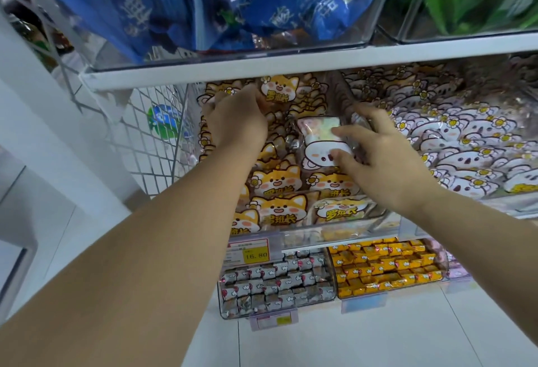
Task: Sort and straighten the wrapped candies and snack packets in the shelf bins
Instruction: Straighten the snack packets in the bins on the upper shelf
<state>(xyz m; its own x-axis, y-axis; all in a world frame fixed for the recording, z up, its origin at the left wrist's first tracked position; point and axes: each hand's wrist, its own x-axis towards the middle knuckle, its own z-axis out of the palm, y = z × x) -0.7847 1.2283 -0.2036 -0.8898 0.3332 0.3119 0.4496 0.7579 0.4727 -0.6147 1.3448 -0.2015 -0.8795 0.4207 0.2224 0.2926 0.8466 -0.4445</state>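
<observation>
Orange fox packets (276,183) fill the clear bin (320,225) at centre frame; one stray white koala packet (320,145) lies among them, so sorting looks unfinished. My right hand (387,160) is pinched on that stray, fingers closed around its edge. My left hand (235,122) is curled over fox packets at the back; actual grip I cannot tell. Koala packets (465,145) sit at right. Price tag (255,255) reads 16.80.
</observation>
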